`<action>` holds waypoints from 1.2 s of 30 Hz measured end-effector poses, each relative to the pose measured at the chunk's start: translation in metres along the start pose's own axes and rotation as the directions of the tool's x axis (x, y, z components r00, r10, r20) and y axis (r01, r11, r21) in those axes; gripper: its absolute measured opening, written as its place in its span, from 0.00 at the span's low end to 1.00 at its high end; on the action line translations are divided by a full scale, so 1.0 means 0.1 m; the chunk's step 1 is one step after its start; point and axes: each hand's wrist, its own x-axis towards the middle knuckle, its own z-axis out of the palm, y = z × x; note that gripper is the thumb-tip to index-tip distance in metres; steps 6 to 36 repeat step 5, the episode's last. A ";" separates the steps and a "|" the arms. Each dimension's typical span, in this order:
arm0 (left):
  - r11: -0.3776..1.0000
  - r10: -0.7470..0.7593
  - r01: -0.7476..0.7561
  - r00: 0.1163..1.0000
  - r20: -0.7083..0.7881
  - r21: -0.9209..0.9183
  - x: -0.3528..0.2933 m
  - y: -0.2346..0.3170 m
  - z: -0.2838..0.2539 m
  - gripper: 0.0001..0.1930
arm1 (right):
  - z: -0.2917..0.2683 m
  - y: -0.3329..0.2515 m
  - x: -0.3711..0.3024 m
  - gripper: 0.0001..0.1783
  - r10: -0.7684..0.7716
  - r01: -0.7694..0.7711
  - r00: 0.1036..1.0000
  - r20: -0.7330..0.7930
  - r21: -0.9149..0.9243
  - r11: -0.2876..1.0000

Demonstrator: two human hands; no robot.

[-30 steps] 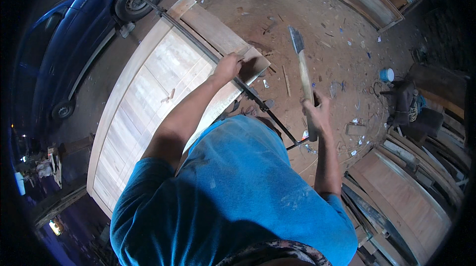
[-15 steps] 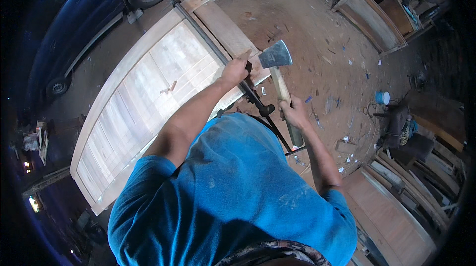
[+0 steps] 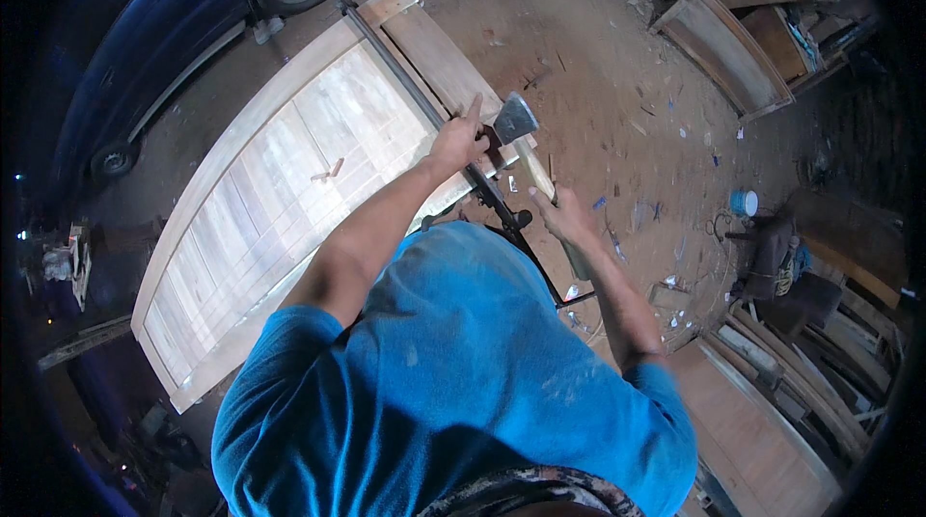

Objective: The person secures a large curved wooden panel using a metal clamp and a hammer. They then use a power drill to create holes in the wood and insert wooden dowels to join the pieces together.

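My right hand is wrapped round the wooden handle of a hatchet. The hatchet's dark metal head is at the near right corner of a pale wooden door panel, close to my left fingers; whether it touches the wood I cannot tell. My left hand lies over the bar clamp at that end of the panel. Its index finger points away from me and the others curl; what they may hold is hidden. Two small wooden pegs lie on the panel.
A blue car stands beyond the panel at far left. Wooden frames are piled at the upper right. At right are a small bucket, stacked boards and another wooden panel. Scraps litter the dirt floor.
The hatchet head has come down and left, nearer the panel's corner, and my right hand has shifted slightly left with it. My left hand stays at the clamp, index finger now straighter.
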 end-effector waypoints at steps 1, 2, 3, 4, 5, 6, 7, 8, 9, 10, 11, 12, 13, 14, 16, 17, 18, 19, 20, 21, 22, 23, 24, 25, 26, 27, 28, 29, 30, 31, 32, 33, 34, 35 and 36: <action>0.999 0.043 -0.043 0.999 -0.005 0.029 0.02 -0.03 0.00 0.30 | 0.00 0.03 0.03 0.30 -0.016 0.017 1.000 -0.014 0.094 0.995; 0.995 0.087 -0.087 0.996 0.000 0.055 0.01 -0.06 0.03 0.25 | 0.02 0.07 0.02 0.30 -0.009 0.015 1.000 -0.029 0.182 0.983; 0.998 0.043 -0.044 0.999 0.009 0.054 0.02 -0.09 0.08 0.12 | 0.01 0.11 0.01 0.30 0.014 -0.002 0.999 -0.045 0.263 0.965; 0.997 0.063 -0.064 0.998 0.029 0.051 0.04 -0.12 0.11 0.14 | -0.01 0.14 0.01 0.30 0.025 -0.018 1.000 -0.017 0.318 0.948; 0.995 0.085 -0.087 0.995 0.047 0.052 0.07 -0.18 0.12 0.16 | -0.05 0.16 0.03 0.30 0.044 -0.045 0.999 0.011 0.368 0.929; 0.995 0.085 -0.087 0.995 0.047 0.052 0.07 -0.18 0.12 0.16 | -0.05 0.16 0.03 0.30 0.044 -0.045 0.999 0.011 0.368 0.929; 0.995 0.085 -0.087 0.995 0.047 0.052 0.07 -0.18 0.12 0.16 | -0.05 0.16 0.03 0.30 0.044 -0.045 0.999 0.011 0.368 0.929; 0.995 0.085 -0.087 0.995 0.047 0.052 0.07 -0.18 0.12 0.16 | -0.05 0.16 0.03 0.30 0.044 -0.045 0.999 0.011 0.368 0.929; 0.995 0.085 -0.087 0.995 0.047 0.052 0.07 -0.18 0.12 0.16 | -0.05 0.16 0.03 0.30 0.044 -0.045 0.999 0.011 0.368 0.929; 0.995 0.085 -0.087 0.995 0.047 0.052 0.07 -0.18 0.12 0.16 | -0.05 0.16 0.03 0.30 0.044 -0.045 0.999 0.011 0.368 0.929; 0.995 0.085 -0.087 0.995 0.047 0.052 0.07 -0.18 0.12 0.16 | -0.05 0.16 0.03 0.30 0.044 -0.045 0.999 0.011 0.368 0.929; 0.995 0.085 -0.087 0.995 0.047 0.052 0.07 -0.18 0.12 0.16 | -0.05 0.16 0.03 0.30 0.044 -0.045 0.999 0.011 0.368 0.929; 0.995 0.085 -0.087 0.995 0.047 0.052 0.07 -0.18 0.12 0.16 | -0.05 0.16 0.03 0.30 0.044 -0.045 0.999 0.011 0.368 0.929; 0.995 0.085 -0.087 0.995 0.047 0.052 0.07 -0.18 0.12 0.16 | -0.05 0.16 0.03 0.30 0.044 -0.045 0.999 0.011 0.368 0.929; 0.995 0.085 -0.087 0.995 0.047 0.052 0.07 -0.18 0.12 0.16 | -0.05 0.16 0.03 0.30 0.044 -0.045 0.999 0.011 0.368 0.929; 0.995 0.085 -0.087 0.995 0.047 0.052 0.07 -0.18 0.12 0.16 | -0.05 0.16 0.03 0.30 0.044 -0.045 0.999 0.011 0.368 0.929; 0.995 0.085 -0.087 0.995 0.047 0.052 0.07 -0.18 0.12 0.16 | -0.05 0.16 0.03 0.30 0.044 -0.045 0.999 0.011 0.368 0.929; 0.995 0.085 -0.087 0.995 0.047 0.052 0.07 -0.18 0.12 0.16 | -0.05 0.16 0.03 0.30 0.044 -0.045 0.999 0.011 0.368 0.929; 0.995 0.085 -0.087 0.995 0.047 0.052 0.07 -0.18 0.12 0.16 | -0.05 0.16 0.03 0.30 0.044 -0.045 0.999 0.011 0.368 0.929; 0.995 0.085 -0.087 0.995 0.047 0.052 0.07 -0.18 0.12 0.16 | -0.05 0.16 0.03 0.30 0.044 -0.045 0.999 0.011 0.368 0.929; 0.995 0.085 -0.087 0.995 0.047 0.052 0.07 -0.18 0.12 0.16 | -0.05 0.16 0.03 0.30 0.044 -0.045 0.999 0.011 0.368 0.929; 0.995 0.085 -0.087 0.995 0.047 0.052 0.07 -0.18 0.12 0.16 | -0.05 0.16 0.03 0.30 0.044 -0.045 0.999 0.011 0.368 0.929; 0.995 0.085 -0.087 0.995 0.047 0.052 0.07 -0.18 0.12 0.16 | -0.05 0.16 0.03 0.30 0.044 -0.045 0.999 0.011 0.368 0.929; 0.995 0.085 -0.087 0.995 0.047 0.052 0.07 -0.18 0.12 0.16 | -0.05 0.16 0.03 0.30 0.044 -0.045 0.999 0.011 0.368 0.929; 0.995 0.085 -0.087 0.995 0.047 0.052 0.07 -0.18 0.12 0.16 | -0.05 0.16 0.03 0.30 0.044 -0.045 0.999 0.011 0.368 0.929; 0.995 0.085 -0.087 0.995 0.047 0.052 0.07 -0.18 0.12 0.16 | -0.05 0.16 0.03 0.30 0.044 -0.045 0.999 0.011 0.368 0.929; 0.995 0.085 -0.087 0.995 0.047 0.052 0.07 -0.18 0.12 0.16 | -0.05 0.16 0.03 0.30 0.044 -0.045 0.999 0.011 0.368 0.929; 0.995 0.085 -0.087 0.995 0.047 0.052 0.07 -0.18 0.12 0.16 | -0.05 0.16 0.03 0.30 0.044 -0.045 0.999 0.011 0.368 0.929; 0.995 0.085 -0.087 0.995 0.047 0.052 0.07 -0.18 0.12 0.16 | -0.05 0.16 0.03 0.30 0.044 -0.045 0.999 0.011 0.368 0.929; 0.995 0.085 -0.087 0.995 0.047 0.052 0.07 -0.18 0.12 0.16 | -0.05 0.16 0.03 0.30 0.044 -0.045 0.999 0.011 0.368 0.929; 0.995 0.085 -0.087 0.995 0.047 0.052 0.07 -0.18 0.12 0.16 | -0.05 0.16 0.03 0.30 0.044 -0.045 0.999 0.011 0.368 0.929; 0.995 0.085 -0.087 0.995 0.047 0.052 0.07 -0.18 0.12 0.16 | -0.05 0.16 0.03 0.30 0.044 -0.045 0.999 0.011 0.368 0.929; 0.995 0.085 -0.087 0.995 0.047 0.052 0.07 -0.18 0.12 0.16 | -0.05 0.16 0.03 0.30 0.044 -0.045 0.999 0.011 0.368 0.929; 0.995 0.085 -0.087 0.995 0.047 0.052 0.07 -0.18 0.12 0.16 | -0.05 0.16 0.03 0.30 0.044 -0.045 0.999 0.011 0.368 0.929; 0.995 0.085 -0.087 0.995 0.047 0.052 0.07 -0.18 0.12 0.16 | -0.05 0.16 0.03 0.30 0.044 -0.045 0.999 0.011 0.368 0.929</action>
